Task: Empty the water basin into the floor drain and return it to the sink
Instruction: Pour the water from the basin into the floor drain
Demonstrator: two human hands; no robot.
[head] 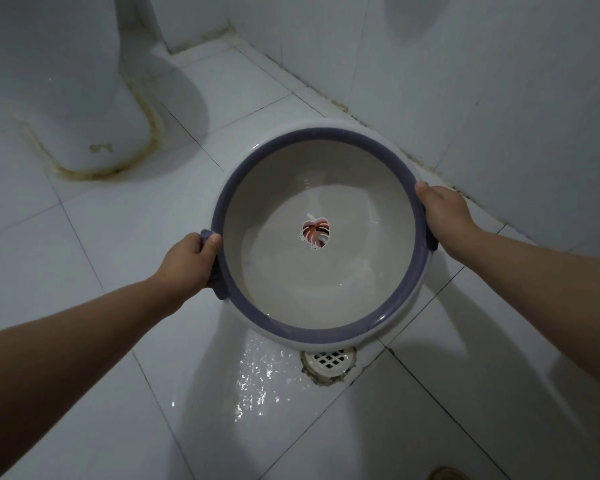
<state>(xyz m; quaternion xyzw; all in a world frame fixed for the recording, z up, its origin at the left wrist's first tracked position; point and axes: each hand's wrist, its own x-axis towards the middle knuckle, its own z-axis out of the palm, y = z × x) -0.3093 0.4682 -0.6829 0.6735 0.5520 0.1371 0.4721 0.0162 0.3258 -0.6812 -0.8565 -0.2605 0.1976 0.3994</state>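
i held the basin (321,306) with both hands above the tiled floor (101,244), its near edge just over the drain (328,362). my left hand (184,263) gripped the purple handle on the left side, thumb on the rim and the fingers (208,242) curled around the handle. my right hand (440,211) clasped the right side, thumb at the rim; the other fingers wrapped below and out of sight. the basin was white with a purple rim and sat tilted a little toward me. on its bottom was a leaf sticker (315,233) in red, pink and dark stripes; i could read no writing on it, nor any brand on the basin. i could not tell whether water was left inside. the floor left of the drain was wet and shining. the drain had a white grate with a stained edge. a toilet base (94,109) stood well apart at the upper left, and the wall (499,98) ran just beyond the basin on the right.
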